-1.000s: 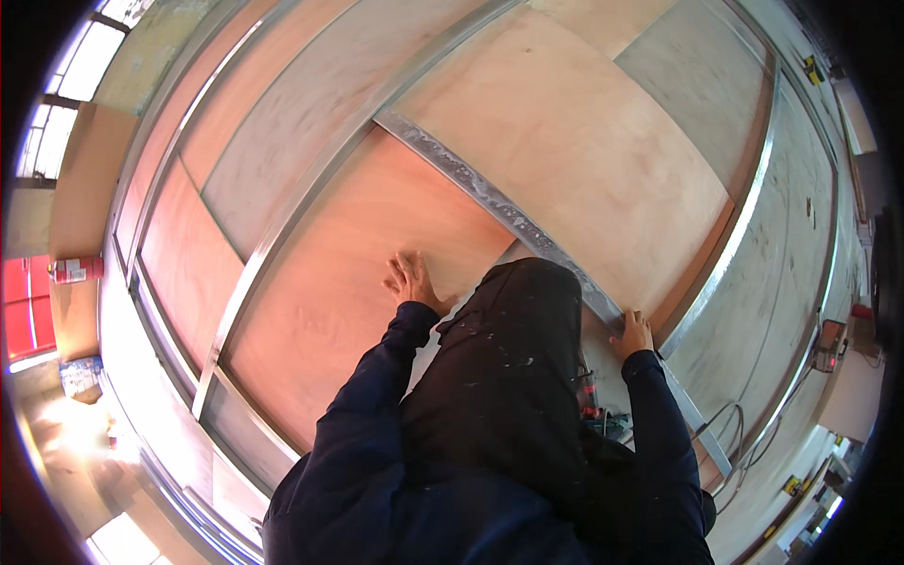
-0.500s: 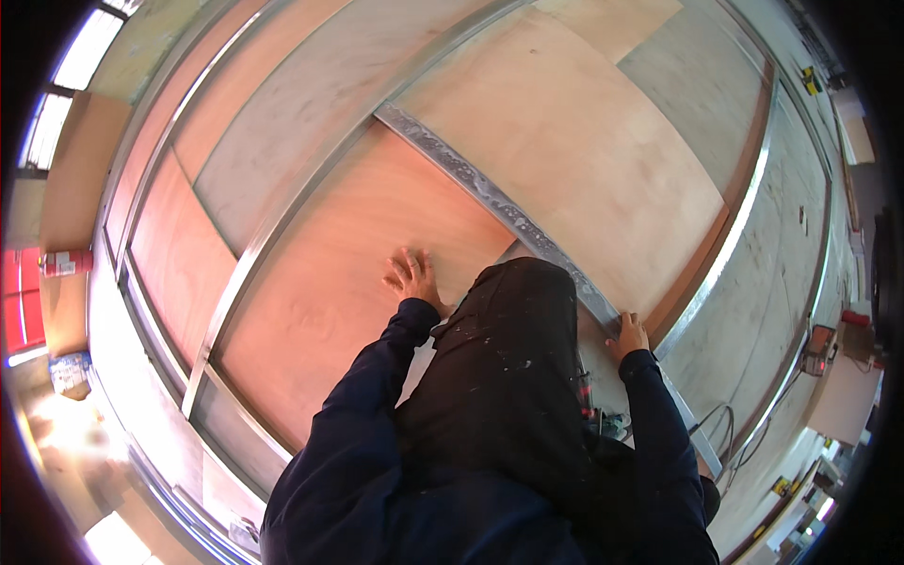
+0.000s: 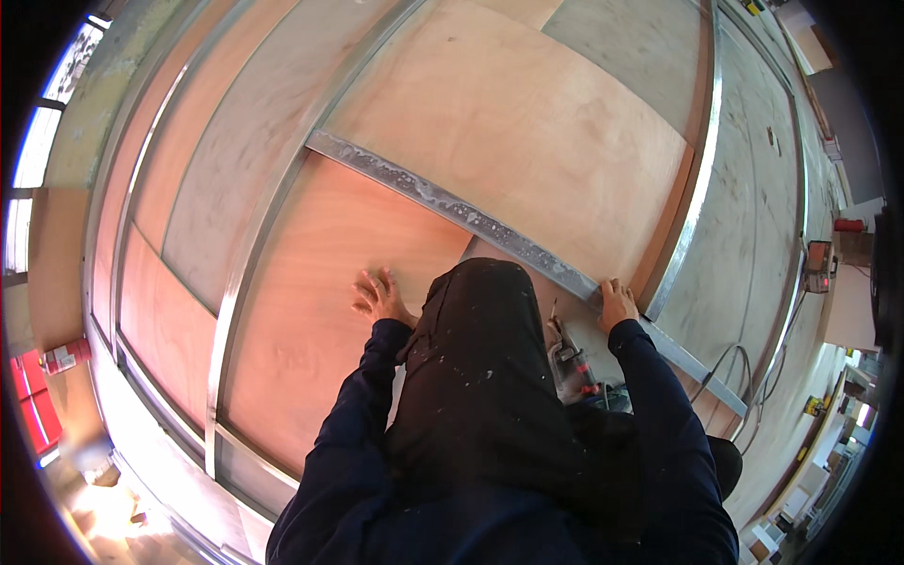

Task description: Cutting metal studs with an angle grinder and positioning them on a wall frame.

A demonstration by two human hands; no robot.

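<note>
A person in a dark blue long-sleeved top and black, white-specked trousers leans over a large metal frame backed with plywood. The left hand [image 3: 382, 296] is unclenched, fingers spread, and appears to rest on a pinkish-orange plywood panel [image 3: 301, 377]. The right hand [image 3: 617, 304] touches a flat grey metal bar smeared with white [image 3: 424, 193], its fingers bent over it; I can't tell whether it grips.

That bar slants from a long silvery rail [image 3: 247, 273] at the person's left down past the right hand, between the pinkish panel and a paler tan plywood sheet [image 3: 527, 122].

The person's raised black-clad knee [image 3: 480, 348] stands between both hands, covering part of the panel. Just beside it, toward the right forearm, lies a red-and-grey power tool [image 3: 576, 363], partly hidden. A looped grey cable [image 3: 730, 363] crosses near the bar's lower end. Well apart, at far left, is a red-and-white cylinder [image 3: 66, 356].
</note>
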